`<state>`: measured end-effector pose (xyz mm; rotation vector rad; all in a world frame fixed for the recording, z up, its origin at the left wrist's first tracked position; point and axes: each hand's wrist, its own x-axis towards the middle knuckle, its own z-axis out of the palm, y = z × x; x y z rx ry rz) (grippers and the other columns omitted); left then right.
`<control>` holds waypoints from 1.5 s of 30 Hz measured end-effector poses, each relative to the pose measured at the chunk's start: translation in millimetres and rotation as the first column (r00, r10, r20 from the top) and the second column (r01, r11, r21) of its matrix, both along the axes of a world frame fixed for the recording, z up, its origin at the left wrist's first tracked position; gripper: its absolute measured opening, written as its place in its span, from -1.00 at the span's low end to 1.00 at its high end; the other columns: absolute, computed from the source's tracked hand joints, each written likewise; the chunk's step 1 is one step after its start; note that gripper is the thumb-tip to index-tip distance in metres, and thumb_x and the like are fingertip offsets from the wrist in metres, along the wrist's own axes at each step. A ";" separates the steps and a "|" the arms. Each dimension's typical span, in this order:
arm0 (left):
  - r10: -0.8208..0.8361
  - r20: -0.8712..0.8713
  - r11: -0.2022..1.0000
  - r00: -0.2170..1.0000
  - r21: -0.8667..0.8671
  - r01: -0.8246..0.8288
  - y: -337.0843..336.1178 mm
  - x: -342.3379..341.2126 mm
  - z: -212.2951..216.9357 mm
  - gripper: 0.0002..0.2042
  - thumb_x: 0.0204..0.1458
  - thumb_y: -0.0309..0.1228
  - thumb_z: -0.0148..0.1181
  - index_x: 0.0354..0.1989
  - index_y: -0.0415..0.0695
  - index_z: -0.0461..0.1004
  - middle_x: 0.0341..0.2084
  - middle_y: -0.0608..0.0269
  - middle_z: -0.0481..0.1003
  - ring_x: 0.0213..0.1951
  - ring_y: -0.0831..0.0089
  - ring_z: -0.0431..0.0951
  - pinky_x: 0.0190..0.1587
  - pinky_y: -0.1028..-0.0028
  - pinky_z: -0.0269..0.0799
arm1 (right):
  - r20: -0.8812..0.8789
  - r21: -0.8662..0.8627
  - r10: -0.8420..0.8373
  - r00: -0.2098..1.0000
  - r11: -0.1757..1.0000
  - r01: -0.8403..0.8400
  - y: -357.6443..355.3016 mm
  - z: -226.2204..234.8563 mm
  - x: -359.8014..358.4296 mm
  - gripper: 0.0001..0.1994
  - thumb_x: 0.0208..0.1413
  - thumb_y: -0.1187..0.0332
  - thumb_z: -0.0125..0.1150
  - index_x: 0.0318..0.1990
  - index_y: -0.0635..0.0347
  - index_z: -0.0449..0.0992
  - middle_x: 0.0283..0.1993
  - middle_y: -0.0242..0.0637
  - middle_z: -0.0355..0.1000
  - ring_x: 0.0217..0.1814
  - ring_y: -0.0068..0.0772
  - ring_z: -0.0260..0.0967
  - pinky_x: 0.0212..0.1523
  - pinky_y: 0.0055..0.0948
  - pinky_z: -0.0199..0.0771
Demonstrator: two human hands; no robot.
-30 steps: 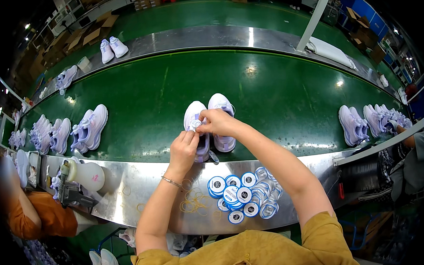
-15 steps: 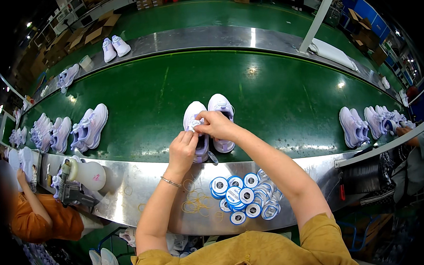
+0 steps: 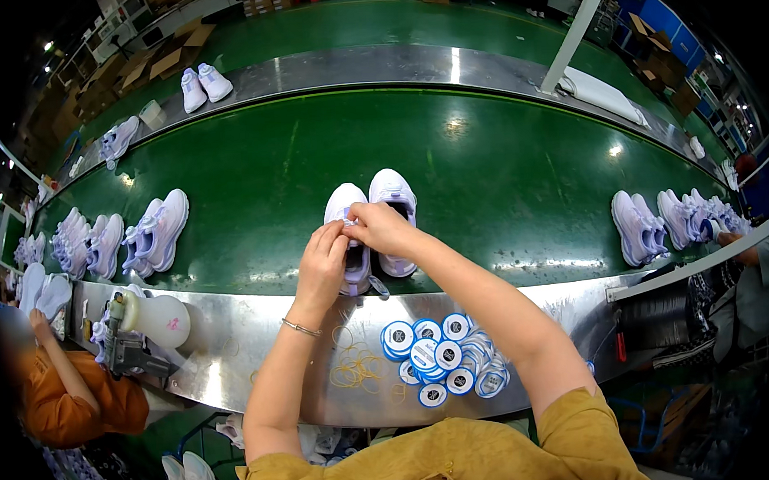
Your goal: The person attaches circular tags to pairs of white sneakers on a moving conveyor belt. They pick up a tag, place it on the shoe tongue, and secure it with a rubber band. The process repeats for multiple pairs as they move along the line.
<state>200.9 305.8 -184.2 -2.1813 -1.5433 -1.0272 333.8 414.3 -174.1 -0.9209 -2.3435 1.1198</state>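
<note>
A pair of white and lilac sneakers stands on the green belt in front of me, toes pointing away. My left hand [image 3: 321,265] and my right hand [image 3: 381,229] meet over the lacing area of the left sneaker [image 3: 344,200], both with fingers pinched. What they grip there is small and mostly covered by the fingertips. Beside them is the right sneaker [image 3: 392,187], which neither hand grips. A small grey oval tag [image 3: 378,285] hangs near the left sneaker's heel.
On the metal ledge [image 3: 235,369] lie a pile of round white-and-blue tags [image 3: 447,356] and thin yellow rubber bands [image 3: 355,368]. More sneakers [image 3: 165,230] stand left, others [image 3: 640,227] right. A white container [image 3: 164,319] sits near a co-worker in orange [image 3: 79,391].
Both hands have shifted slightly left together with the sneakers in the picture, and the fingers have come closer over the laces. At far left, the co-worker's held soles or shoes have tilted apart.
</note>
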 end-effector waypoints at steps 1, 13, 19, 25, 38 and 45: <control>-0.002 0.029 1.000 1.000 -0.012 0.003 0.5 -0.3 -0.8 -0.77 -0.18 -0.68 0.14 -0.27 -0.29 0.43 -0.10 -0.02 0.45 -0.05 0.06 0.47 -0.01 0.26 0.44 | -0.002 0.004 -0.003 1.000 1.000 0.003 0.5 -2.4 -1.9 -0.70 0.01 0.22 0.18 -0.23 0.29 0.49 -0.33 0.10 0.49 -0.23 0.09 0.48 -0.22 -0.12 0.45; 0.227 0.122 0.960 0.966 -0.195 -0.201 -14.5 -10.3 14.1 -0.57 -0.18 -0.46 0.33 -0.08 -0.22 0.36 -0.15 0.03 0.46 -0.09 0.07 0.46 -0.09 0.26 0.42 | -0.014 0.510 -0.173 0.985 0.846 0.156 -44.5 23.7 80.1 -0.66 0.00 0.14 0.24 -0.16 0.18 0.50 -0.30 -0.22 0.43 -0.24 -0.17 0.40 -0.28 -0.23 0.44; 0.270 0.156 0.953 0.950 -0.187 -0.240 25.8 -4.2 -2.7 -0.69 -0.09 -0.55 0.17 -0.11 -0.23 0.39 -0.20 0.05 0.49 -0.12 0.10 0.49 -0.13 0.24 0.44 | 0.081 0.608 -0.035 0.996 0.794 -0.021 -40.2 -3.0 99.4 -0.83 -0.07 0.33 0.25 -0.34 0.16 0.46 -0.14 -0.23 0.32 -0.07 -0.19 0.28 -0.15 -0.29 0.44; 0.249 0.047 0.938 0.967 -0.261 -0.229 18.5 2.2 27.6 -0.47 -0.22 -0.47 0.34 -0.02 -0.34 0.34 0.01 -0.05 0.36 0.11 0.04 0.27 0.14 0.24 0.23 | 0.250 0.631 0.005 0.968 0.758 -0.167 -31.1 8.5 163.6 -0.84 -0.10 0.42 0.26 -0.34 0.19 0.46 -0.14 -0.21 0.34 -0.06 -0.16 0.29 -0.14 -0.31 0.43; 0.311 0.542 0.838 0.780 -0.544 0.043 60.9 96.5 -4.9 -0.51 -0.18 -0.54 0.23 -0.01 -0.27 0.25 -0.20 0.00 0.44 -0.27 0.28 0.53 -0.21 0.36 0.49 | -0.232 0.069 -0.392 0.890 0.906 0.417 -0.7 -23.5 137.5 -0.59 -0.11 0.57 0.17 -0.01 0.20 0.36 -0.11 -0.15 0.41 -0.17 -0.21 0.44 -0.16 -0.37 0.46; 0.212 0.782 0.854 0.586 -0.440 0.279 57.9 74.2 -27.3 -0.71 -0.18 -0.66 0.14 -0.20 -0.21 0.42 -0.27 0.13 0.44 -0.31 0.35 0.51 -0.28 0.46 0.48 | -0.252 0.080 -0.418 0.873 0.890 0.450 1.3 -25.1 122.9 -0.71 -0.13 0.60 0.03 -0.20 0.10 0.45 -0.18 -0.19 0.40 -0.19 -0.05 0.41 -0.19 -0.21 0.42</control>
